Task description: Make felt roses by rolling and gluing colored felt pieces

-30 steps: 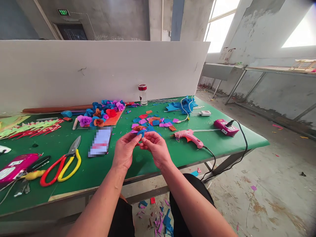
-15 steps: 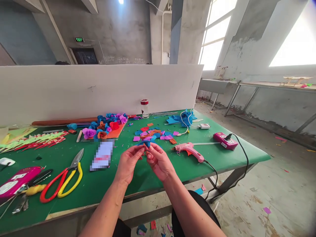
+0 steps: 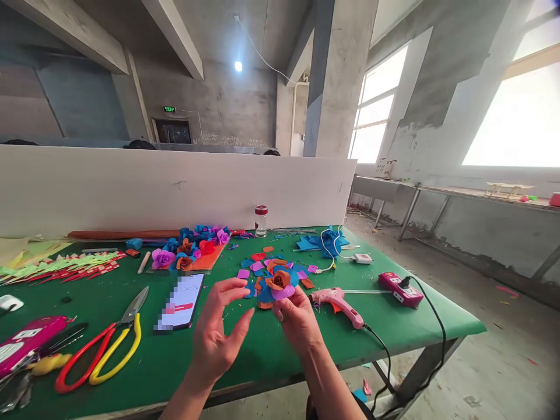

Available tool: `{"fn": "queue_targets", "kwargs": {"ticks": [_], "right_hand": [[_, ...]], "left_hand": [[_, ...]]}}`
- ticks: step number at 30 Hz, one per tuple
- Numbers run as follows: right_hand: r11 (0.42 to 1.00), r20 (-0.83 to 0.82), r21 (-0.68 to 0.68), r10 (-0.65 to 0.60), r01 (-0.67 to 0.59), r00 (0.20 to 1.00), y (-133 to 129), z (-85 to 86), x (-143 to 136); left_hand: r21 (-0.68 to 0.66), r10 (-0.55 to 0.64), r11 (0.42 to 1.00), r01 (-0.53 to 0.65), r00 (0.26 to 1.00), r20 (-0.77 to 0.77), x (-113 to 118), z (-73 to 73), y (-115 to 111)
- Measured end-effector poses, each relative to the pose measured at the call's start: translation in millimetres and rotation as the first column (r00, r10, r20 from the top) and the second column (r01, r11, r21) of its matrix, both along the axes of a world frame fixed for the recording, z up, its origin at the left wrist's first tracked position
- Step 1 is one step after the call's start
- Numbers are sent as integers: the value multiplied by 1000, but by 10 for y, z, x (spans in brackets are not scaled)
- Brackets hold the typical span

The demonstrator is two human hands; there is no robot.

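Between the thumb and fingers of my right hand (image 3: 297, 321) is a paper flower (image 3: 280, 281) with an orange-brown centre and blue and purple outer petals. It faces up toward me. My left hand (image 3: 221, 326) is just left of the flower, its thumb and fingers apart and nothing in its grasp. Loose paper petals (image 3: 257, 266) in blue, purple and orange lie on the green table behind the flower. Right of my right hand rests a pink glue gun (image 3: 339, 304). A phone (image 3: 181, 302) lies left of my left hand.
Red-and-yellow scissors (image 3: 111, 341) and a magenta power strip (image 3: 32, 344) are at the left. Finished paper flowers (image 3: 192, 248) pile up behind the phone. A lidded glass jar (image 3: 261, 221) stands near the white board (image 3: 175, 192). Another power strip (image 3: 400, 290) with a black cable is at the right.
My left hand has let go of the flower, drawn back left and spread its fingers. The flower has tilted so its orange-brown centre shows. The camera view has tipped upward.
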State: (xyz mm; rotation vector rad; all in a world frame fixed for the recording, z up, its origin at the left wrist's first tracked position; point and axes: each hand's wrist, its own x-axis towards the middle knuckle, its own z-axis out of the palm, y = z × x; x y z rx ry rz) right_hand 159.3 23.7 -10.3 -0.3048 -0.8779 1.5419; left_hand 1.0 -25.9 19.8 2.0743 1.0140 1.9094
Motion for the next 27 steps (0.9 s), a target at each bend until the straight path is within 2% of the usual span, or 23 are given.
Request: {"fn": "queue_targets", "kwargs": {"ticks": [3,6,10,14,18,24,27], "right_hand": [[993,-2,-109,38,-38,999,-18,-1,-20],[972,17,-220,94,-88,995,-45,27,-48],[939,34,-316,156,-138,987,-72,69,-73],[925,19,-333,199,-182,980,-94,75,-89],[926,29,-323,214,-193,976,-90,64,-60],[942,108,-261,245,-210,964,-38,20,33],[953,128,-213,246,-216,961,-26,-9,41]], "left_hand": [[51,101,994,-95,987,-126,20,5,-23],[68,204,978,-195,965,-164,8,-1,36],[96,263,964,-247,934,-241,-52,7,117],[91,288,957,-274,916,-278,-84,8,151],[59,290,957,-285,914,-284,-117,11,173],[39,133,991,-128,933,-335,-227,85,190],[37,111,994,-105,930,-350,-259,93,195]]}}
